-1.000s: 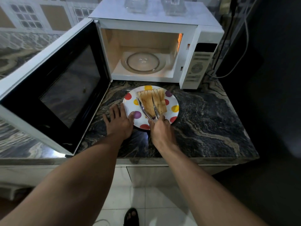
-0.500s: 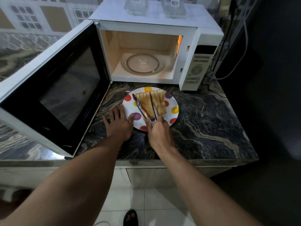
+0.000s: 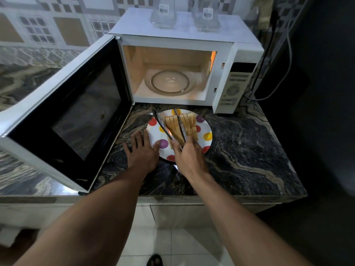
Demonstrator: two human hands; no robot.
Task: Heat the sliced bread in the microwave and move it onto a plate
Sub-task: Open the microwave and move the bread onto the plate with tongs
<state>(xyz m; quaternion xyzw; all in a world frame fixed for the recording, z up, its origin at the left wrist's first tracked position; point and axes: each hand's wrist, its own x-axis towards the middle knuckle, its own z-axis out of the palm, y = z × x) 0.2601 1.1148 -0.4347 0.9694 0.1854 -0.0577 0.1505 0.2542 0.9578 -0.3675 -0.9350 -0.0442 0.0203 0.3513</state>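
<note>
Countertop [image 3: 249, 150]: bread [image 3: 178, 125] lies between tongs [image 3: 163, 126] the right fingers [image 3: 193, 144] seemingly pinch (left hand [image 3: 142, 152] flat).

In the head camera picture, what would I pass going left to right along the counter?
Open white microwave door with black window → left hand flat on the dark marble counter → white plate with coloured dots, holding sliced bread → microwave's white control panel. Right hand gripping metal tongs overlaps the plate, so omitted.

Bread [image 3: 180, 125] on plate [image 3: 206, 129] before microwave [image 3: 238, 54].
</note>
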